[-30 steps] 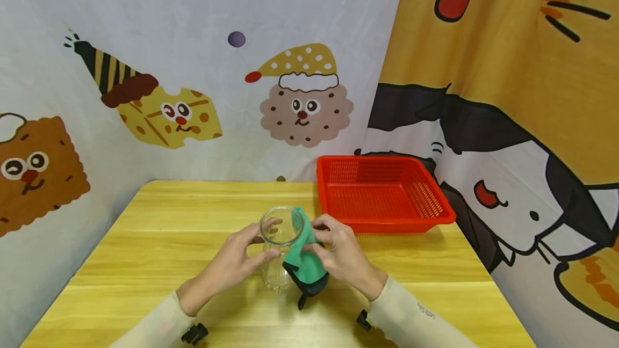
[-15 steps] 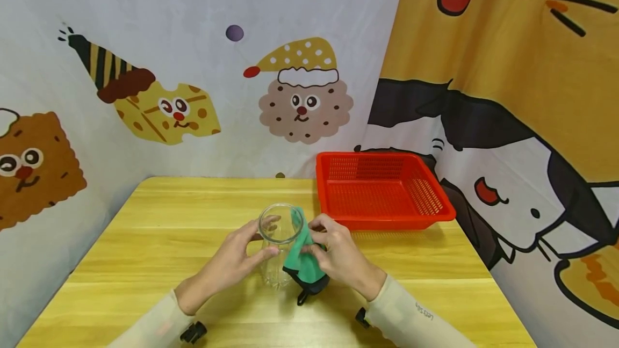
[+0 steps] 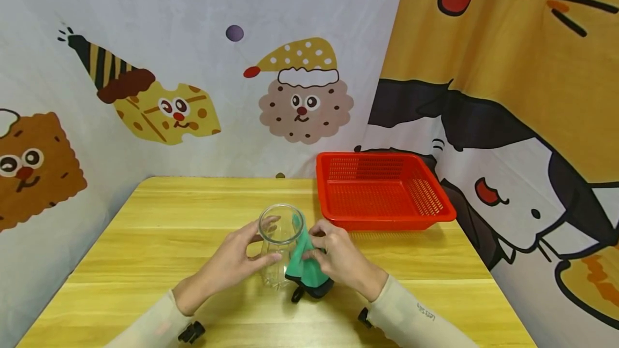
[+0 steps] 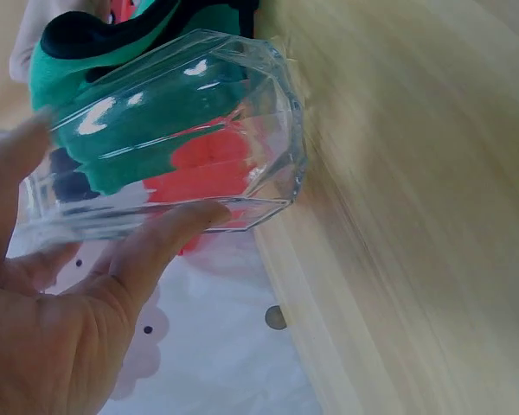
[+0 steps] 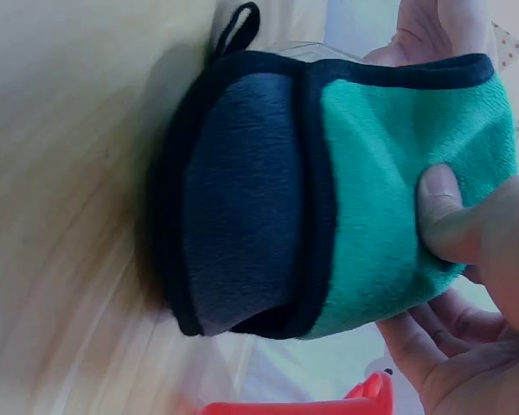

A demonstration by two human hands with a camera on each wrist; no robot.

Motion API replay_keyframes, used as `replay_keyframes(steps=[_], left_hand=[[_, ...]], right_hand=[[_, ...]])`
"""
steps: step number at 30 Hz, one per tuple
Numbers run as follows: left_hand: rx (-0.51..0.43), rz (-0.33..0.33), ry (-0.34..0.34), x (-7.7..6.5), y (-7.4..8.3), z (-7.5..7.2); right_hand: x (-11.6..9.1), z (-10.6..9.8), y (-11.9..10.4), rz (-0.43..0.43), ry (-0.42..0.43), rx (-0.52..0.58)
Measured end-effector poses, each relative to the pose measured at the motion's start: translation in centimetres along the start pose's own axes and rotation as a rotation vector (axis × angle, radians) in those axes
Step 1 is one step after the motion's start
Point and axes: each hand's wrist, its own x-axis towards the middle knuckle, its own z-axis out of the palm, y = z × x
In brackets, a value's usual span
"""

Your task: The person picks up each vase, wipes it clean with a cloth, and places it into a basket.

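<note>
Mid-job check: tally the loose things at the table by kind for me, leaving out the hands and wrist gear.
Clear jar, held in the left hand: 1
Green and grey cloth, pinched by the right hand: 1
Red basket: 1
Total: 3

Jar [image 4: 182,143]: clear, smooth, glossy; glass or plastic, can't tell. Cloth [image 5: 329,199]: soft fabric, fuzzy, matt. Basket [image 3: 372,225]: plastic, slightly glossy, perforated sides. Counter [image 3: 435,289]: wood-grain, smooth, soft sheen. Backdrop [image 3: 290,9]: printed fabric, matt, creased. Sleeves [image 3: 416,316]: matt fabric.
</note>
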Motion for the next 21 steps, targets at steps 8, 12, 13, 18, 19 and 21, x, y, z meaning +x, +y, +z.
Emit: replay_keyframes(steps=[8, 12, 13, 18, 19, 21], left_hand=[[-0.049, 0.078, 0.049, -0.3, -2.4, 1.0], [-0.05, 0.074, 0.05, -0.3, -2.8, 1.1], [-0.051, 0.065, 0.043, -0.3, -2.6, 1.1], [-0.037, -0.032, -0.007, -0.2, -0.2, 0.3], [-0.035, -0.041, -0.015, -0.2, 0.0, 0.2], [-0.035, -0.057, -0.027, -0.1, 0.1, 0.2]], right_hand=[[-0.1, 0.2, 0.7, 0.028, -0.042, -0.022], [-0.1, 0.4, 1.0, 0.058, -0.075, -0.013], [-0.2, 0.4, 1.0, 0.065, -0.086, -0.004], [-0.3, 0.7, 1.4, 0.097, -0.122, 0.02], [-0.3, 0.8, 1.5, 0.103, -0.128, 0.018], [-0.4, 0.9, 1.6, 0.114, -0.137, 0.007]])
